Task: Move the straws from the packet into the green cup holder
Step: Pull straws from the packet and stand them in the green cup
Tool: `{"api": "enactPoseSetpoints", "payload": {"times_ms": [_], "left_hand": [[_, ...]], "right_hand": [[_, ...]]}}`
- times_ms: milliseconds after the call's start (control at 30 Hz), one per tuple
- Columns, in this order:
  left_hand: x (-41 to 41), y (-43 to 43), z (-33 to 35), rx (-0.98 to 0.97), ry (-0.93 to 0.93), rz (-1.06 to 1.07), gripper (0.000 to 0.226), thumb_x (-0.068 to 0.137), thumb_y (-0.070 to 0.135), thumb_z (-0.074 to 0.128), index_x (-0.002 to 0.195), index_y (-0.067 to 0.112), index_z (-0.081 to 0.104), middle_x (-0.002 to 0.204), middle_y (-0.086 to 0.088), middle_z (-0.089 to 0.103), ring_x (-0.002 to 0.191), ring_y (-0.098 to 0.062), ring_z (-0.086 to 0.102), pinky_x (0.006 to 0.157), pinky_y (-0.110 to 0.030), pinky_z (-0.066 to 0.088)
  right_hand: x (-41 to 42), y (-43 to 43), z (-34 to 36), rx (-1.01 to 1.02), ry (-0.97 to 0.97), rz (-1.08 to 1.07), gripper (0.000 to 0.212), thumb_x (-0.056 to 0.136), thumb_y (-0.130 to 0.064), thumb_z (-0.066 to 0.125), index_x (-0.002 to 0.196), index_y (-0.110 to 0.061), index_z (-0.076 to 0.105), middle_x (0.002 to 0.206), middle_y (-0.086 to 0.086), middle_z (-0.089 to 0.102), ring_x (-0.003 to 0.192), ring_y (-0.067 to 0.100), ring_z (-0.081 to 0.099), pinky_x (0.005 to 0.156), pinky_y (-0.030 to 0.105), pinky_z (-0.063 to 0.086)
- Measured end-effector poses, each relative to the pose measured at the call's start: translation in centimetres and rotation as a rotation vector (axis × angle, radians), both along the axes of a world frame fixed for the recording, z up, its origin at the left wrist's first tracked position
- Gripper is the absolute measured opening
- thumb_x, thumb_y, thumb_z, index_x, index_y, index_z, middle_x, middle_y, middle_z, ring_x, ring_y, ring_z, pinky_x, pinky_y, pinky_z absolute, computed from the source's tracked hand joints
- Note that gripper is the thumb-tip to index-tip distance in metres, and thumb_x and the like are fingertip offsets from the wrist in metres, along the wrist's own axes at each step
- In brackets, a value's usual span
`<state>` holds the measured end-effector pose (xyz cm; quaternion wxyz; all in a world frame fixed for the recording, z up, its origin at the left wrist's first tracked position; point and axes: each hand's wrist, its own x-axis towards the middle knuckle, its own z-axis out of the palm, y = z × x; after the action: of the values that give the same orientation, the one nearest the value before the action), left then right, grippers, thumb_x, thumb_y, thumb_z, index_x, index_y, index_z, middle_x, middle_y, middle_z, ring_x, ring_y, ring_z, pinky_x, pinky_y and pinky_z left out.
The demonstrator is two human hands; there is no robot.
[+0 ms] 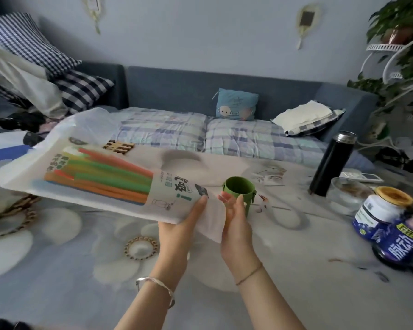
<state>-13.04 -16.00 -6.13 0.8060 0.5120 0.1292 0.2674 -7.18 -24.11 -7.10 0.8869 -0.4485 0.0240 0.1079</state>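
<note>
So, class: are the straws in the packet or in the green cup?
In the packet: straws show through it; the cup looks empty.

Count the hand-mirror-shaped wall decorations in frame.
2. One wall decoration hangs upper left, cut off by the top edge; the other hangs upper right, left of the potted plant. More could sit outside the frame.
</note>
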Motion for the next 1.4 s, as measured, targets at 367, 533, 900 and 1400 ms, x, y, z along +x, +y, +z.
{"api": "enactPoseSetpoints", "payload": {"times_ms": [367, 533, 900, 1400], "left_hand": [[0.1, 2.4, 0.0, -0.325, 0.074, -0.126, 0.06, 0.067, 0.041, 0.077, 0.119, 0.013, 0.064, 0.114, -0.005, 0.073, 0.105, -0.021, 0.068, 0.103, -0.049, 0.047], [0.7, 3.5, 0.6, -0.463, -0.027, -0.196, 0.022, 0.09, 0.032, 0.059, 0.099, 0.013, 0.065, 0.084, -0.004, 0.076, 0.07, -0.017, 0.074, 0.096, -0.047, 0.035], [1.9, 3.4, 1.0, -0.511, -0.006, -0.183, 0.023, 0.088, 0.032, 0.062, 0.103, 0.015, 0.067, 0.102, -0.002, 0.074, 0.089, -0.014, 0.071, 0.075, -0.026, 0.053], [3.4, 3.1, 1.0, -0.563, -0.005, -0.147, 0.032, 0.088, 0.027, 0.064, 0.116, 0.012, 0.063, 0.109, -0.005, 0.07, 0.096, -0.018, 0.066, 0.058, -0.021, 0.057]], "right_hand": [[0.5, -1.3, 1.0, -0.562, -0.657, -0.263, 0.02, 0.092, -0.016, 0.056, 0.072, -0.015, 0.052, 0.069, 0.0, 0.056, 0.063, 0.004, 0.052, 0.064, 0.017, 0.044], [0.9, -2.7, 3.7, -0.323, -0.537, -0.387, 0.02, 0.091, -0.012, 0.057, 0.073, -0.013, 0.05, 0.048, -0.009, 0.054, 0.042, 0.001, 0.047, 0.042, 0.015, 0.038], [1.0, -1.3, 5.3, -0.278, -0.313, -0.244, 0.036, 0.094, -0.022, 0.053, 0.06, -0.015, 0.043, 0.044, -0.003, 0.032, 0.035, 0.007, 0.029, 0.034, 0.017, 0.023], [3.3, -2.2, 6.6, -0.433, -0.307, -0.246, 0.027, 0.091, -0.021, 0.055, 0.066, -0.012, 0.054, 0.044, -0.004, 0.039, 0.031, 0.003, 0.035, 0.034, 0.014, 0.028]]}}
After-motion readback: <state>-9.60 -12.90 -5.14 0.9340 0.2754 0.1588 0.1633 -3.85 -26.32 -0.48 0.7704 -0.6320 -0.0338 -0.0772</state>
